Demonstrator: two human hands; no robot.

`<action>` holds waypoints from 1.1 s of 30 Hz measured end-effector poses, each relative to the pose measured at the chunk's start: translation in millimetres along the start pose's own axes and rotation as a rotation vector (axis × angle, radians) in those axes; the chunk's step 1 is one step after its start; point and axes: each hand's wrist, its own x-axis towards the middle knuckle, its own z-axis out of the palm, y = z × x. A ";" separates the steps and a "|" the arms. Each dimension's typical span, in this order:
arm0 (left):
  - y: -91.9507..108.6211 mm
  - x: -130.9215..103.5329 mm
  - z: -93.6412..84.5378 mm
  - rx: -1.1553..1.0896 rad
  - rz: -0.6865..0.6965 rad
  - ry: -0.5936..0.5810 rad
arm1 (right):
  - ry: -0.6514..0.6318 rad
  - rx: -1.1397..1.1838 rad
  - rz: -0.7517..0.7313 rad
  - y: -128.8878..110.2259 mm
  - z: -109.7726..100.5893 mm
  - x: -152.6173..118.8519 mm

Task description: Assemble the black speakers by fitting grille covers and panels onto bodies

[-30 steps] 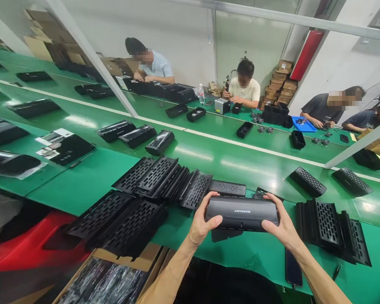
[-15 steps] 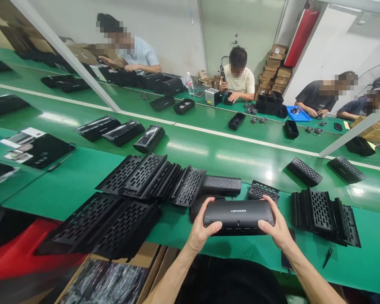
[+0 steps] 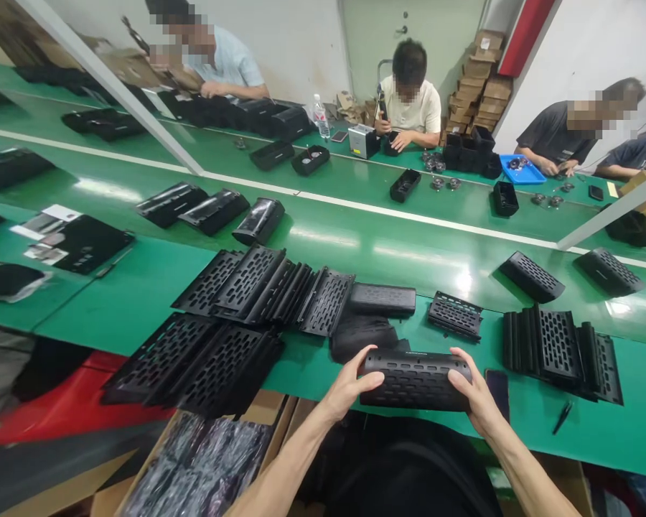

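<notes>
A black speaker housing with rows of slots is held level above the near edge of the green table. My left hand grips its left end, thumb in front and fingers behind. Around the right end closes my right hand in the same way. Just beyond lie a crumpled black cloth-like piece, another black housing and a single slotted black panel. Stacks of slotted panels spread to the left, and a further panel stack stands to the right.
A phone and a black pen lie right of my hands. Below the table's edge, a carton holds plastic-wrapped items. Across the green conveyor, which carries several housings, co-workers sit. White posts rise at both sides.
Both hands have rolled the housing: its lettered smooth face has turned away and the slotted face now shows. The view has shifted slightly. A co-worker at the far left has raised a tool.
</notes>
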 end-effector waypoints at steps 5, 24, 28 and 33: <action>-11.4 3.1 10.8 0.040 -0.062 0.044 | 0.065 0.101 0.168 14.6 -7.3 2.6; -2.9 14.5 0.8 -0.093 -0.156 -0.255 | -0.204 -0.041 0.095 8.9 -33.8 -3.7; -0.8 24.6 1.7 -0.050 -0.143 -0.243 | -0.149 -0.090 -0.027 10.9 -31.1 -1.8; -0.8 30.4 3.8 -0.003 -0.145 -0.246 | -0.177 -0.140 0.034 10.8 -31.2 -0.3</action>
